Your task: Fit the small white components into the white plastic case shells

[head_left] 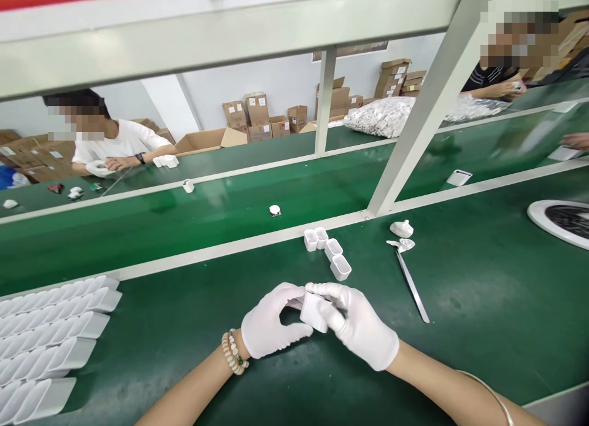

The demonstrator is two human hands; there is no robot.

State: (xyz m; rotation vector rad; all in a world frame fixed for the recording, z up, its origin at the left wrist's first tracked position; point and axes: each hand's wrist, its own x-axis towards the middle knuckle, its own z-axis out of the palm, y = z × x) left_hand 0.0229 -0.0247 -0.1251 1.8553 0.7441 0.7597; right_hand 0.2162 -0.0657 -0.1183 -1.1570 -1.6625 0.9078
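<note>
Between my two gloved hands is a small white plastic case (314, 312), raised above the green bench. My right hand (361, 325) grips it from the right, thumb pressed on its face and fingers over its top. From the left, my left hand (278, 320) curls round it, its fingertips at the upper edge and thumb near the lower edge. Some of the left fingertips are hidden behind the case. Just beyond my hands stand several small white open-topped cups (340, 267). Metal tweezers (413, 288) lie on the right, their tips against a crumpled white scrap (403, 245).
Rows of white plastic shells (59, 340) fill the left side. A green conveyor belt (221, 212) runs behind a pale rail, carrying a small round-topped part (275, 210). A slanted metal post (423, 107) rises at right. Co-workers sit across the belt (124, 137).
</note>
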